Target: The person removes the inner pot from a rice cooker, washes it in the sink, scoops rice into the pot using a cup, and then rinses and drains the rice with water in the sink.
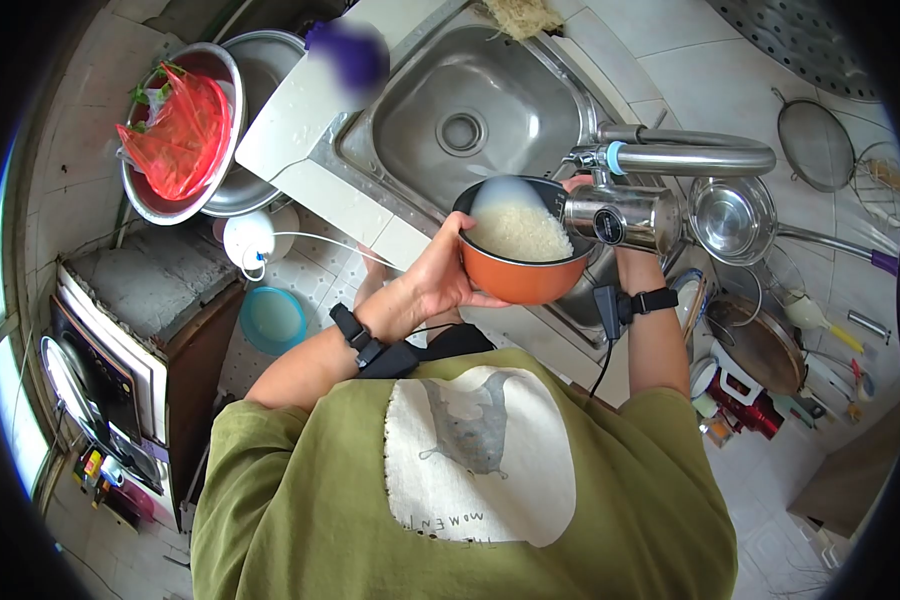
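An orange rice cooker inner pot [526, 280] with a dark inside holds white rice [523, 235] and cloudy water. It is tilted over the near edge of the sink [490, 85], with the water gathered at its far side. My left hand [440, 270] grips the pot's left side, thumb at the rim and fingers beneath. Most of my right hand [576, 183] is hidden behind the metal faucet body [625, 218]. Only some fingertips show near the pot's far right rim, so its grip cannot be made out. Black straps with small devices circle both wrists.
A curved faucet spout [695, 158] reaches right above a steel saucepan [732, 215]. At left, a basin [228, 150] holds a red plastic bag [180, 135]. A blurred purple object [350, 55] is by the sink's left corner. A blue tub [273, 320] sits on the floor.
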`<state>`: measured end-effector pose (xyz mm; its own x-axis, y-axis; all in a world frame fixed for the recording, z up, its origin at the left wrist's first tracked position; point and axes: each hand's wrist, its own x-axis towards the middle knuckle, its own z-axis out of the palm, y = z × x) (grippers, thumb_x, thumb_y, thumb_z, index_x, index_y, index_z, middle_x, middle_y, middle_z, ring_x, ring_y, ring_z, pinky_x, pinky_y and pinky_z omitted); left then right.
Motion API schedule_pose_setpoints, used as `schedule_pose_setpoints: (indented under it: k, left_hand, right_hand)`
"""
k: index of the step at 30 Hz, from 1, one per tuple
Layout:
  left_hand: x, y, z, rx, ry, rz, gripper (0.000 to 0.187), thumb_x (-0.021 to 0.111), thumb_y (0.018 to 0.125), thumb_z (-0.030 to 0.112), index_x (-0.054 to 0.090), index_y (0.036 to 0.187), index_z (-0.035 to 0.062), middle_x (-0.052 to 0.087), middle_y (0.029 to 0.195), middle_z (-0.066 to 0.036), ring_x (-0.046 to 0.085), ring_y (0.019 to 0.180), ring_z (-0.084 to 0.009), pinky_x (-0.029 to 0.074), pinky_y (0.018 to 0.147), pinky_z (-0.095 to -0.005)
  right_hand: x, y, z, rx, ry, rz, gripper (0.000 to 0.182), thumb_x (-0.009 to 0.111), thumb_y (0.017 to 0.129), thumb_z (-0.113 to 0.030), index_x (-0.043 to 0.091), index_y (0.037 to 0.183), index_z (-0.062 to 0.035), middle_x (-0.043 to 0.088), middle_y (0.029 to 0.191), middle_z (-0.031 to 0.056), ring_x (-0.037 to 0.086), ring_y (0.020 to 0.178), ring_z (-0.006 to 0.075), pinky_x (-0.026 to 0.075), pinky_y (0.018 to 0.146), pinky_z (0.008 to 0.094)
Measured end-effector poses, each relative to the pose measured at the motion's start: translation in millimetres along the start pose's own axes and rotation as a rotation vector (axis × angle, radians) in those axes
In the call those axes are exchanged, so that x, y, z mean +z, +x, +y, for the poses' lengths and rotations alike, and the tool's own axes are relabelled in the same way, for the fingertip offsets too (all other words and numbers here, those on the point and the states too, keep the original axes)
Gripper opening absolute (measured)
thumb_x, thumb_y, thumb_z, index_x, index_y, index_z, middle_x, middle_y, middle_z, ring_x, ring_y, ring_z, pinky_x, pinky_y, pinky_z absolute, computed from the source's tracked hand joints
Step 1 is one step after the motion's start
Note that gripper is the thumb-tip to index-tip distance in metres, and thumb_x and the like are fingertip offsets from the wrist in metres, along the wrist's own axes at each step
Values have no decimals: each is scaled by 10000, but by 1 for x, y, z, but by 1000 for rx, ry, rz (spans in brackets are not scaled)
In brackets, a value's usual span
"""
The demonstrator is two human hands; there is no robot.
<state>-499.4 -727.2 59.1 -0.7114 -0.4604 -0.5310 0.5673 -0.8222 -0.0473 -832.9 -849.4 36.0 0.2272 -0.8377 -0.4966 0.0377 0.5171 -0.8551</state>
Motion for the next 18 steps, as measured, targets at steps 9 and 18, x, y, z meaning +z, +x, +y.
schedule_pose_setpoints:
  k: [9,18]
  left_hand:
    - [4,-1,3,-20,-18,26,848,496,942,577,392,1582,31,468,1572,-238,542,1396,-434,525,1058,-640]
    - [4,0,6,-41,-28,28,848,483,942,577,399,1581,26,470,1574,-231,538,1405,-424,530,1061,-638]
  right_hand:
    - [-1,5,-2,-4,17,-11,504,576,1059,-404,682,1278,37,740,1217,203,742,1082,293,613,979,420]
    - [20,-1,-20,-22,110,-143,540,552,1066,-424,665,1297,51,731,1235,209,744,1080,288,631,956,412]
